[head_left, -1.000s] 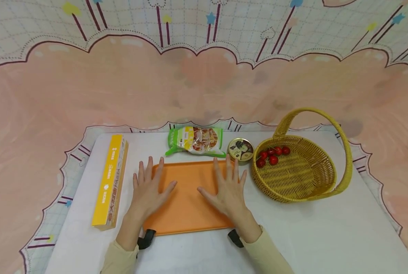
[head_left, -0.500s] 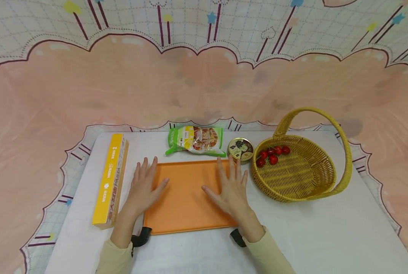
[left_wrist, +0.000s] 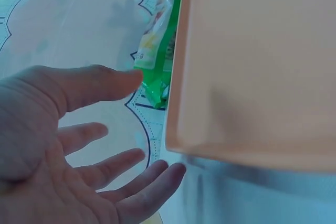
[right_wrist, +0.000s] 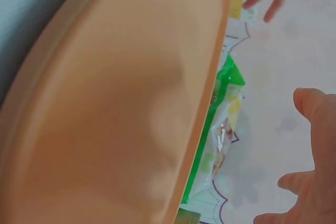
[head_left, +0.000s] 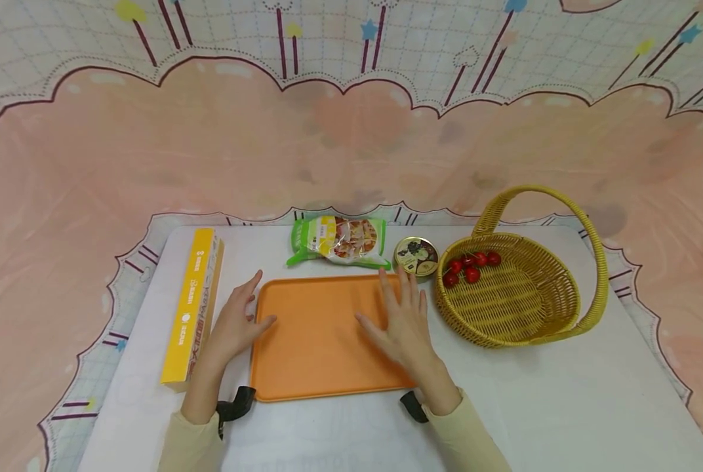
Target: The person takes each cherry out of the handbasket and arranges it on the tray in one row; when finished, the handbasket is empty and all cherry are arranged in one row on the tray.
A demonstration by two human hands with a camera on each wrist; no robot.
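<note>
An orange rectangular tray (head_left: 322,341) lies on the white table between both hands. My left hand (head_left: 233,328) hovers at the tray's left edge, thumb pointing inward and fingers loosely spread, holding nothing. Over the tray's right side is my right hand (head_left: 404,328), its fingers spread and nothing in its grasp. In the left wrist view the fingers (left_wrist: 152,192) are apart from the tray corner (left_wrist: 176,145). The right wrist view has the thumb and fingertips of the right hand (right_wrist: 315,166) beside the tray.
A long yellow box (head_left: 189,308) lies left of the left hand. Behind the tray are a green-and-white food packet (head_left: 340,241) and a round tin (head_left: 415,257). A yellow wicker basket (head_left: 505,334) with several red cherries (head_left: 472,274) stands at the right, its handle raised.
My left hand has moved left, off the tray toward the yellow box, and turned with its fingers drawn closer together. The right hand has shifted slightly right.
</note>
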